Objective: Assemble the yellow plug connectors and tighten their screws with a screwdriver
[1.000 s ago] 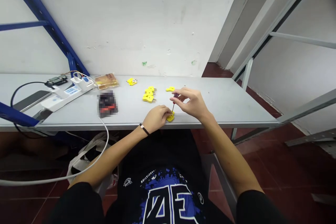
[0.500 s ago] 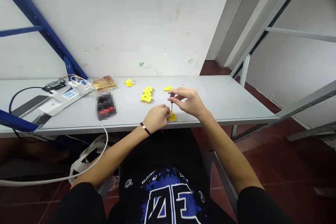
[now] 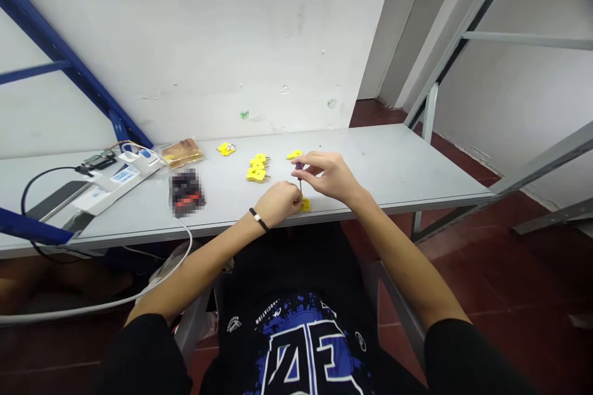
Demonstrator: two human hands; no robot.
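My right hand (image 3: 330,176) pinches the dark purple-red handle of a small screwdriver (image 3: 299,167). Its thin shaft points straight down at a yellow plug housing (image 3: 306,205) near the front edge of the table. Around the left side of that housing, the fingers of my left hand (image 3: 281,200) are pressed together, partly covering it and the screwdriver tip. Farther back lie several yellow two-pin plugs (image 3: 257,176) in a short column. Just beyond my right fingers rests another yellow plug part (image 3: 294,154).
On the grey table (image 3: 393,160), yellow pieces (image 3: 227,149) lie toward the wall. To the left are an amber plastic bag (image 3: 181,153), a blurred black-and-red item (image 3: 186,192), a white power strip (image 3: 118,180) and a phone (image 3: 58,199). A white cable (image 3: 189,237) hangs over the front edge.
The camera view has shifted slightly. Both hands keep their places at the yellow housing, the screwdriver still upright; my left hand has turned a little and covers more of the housing.
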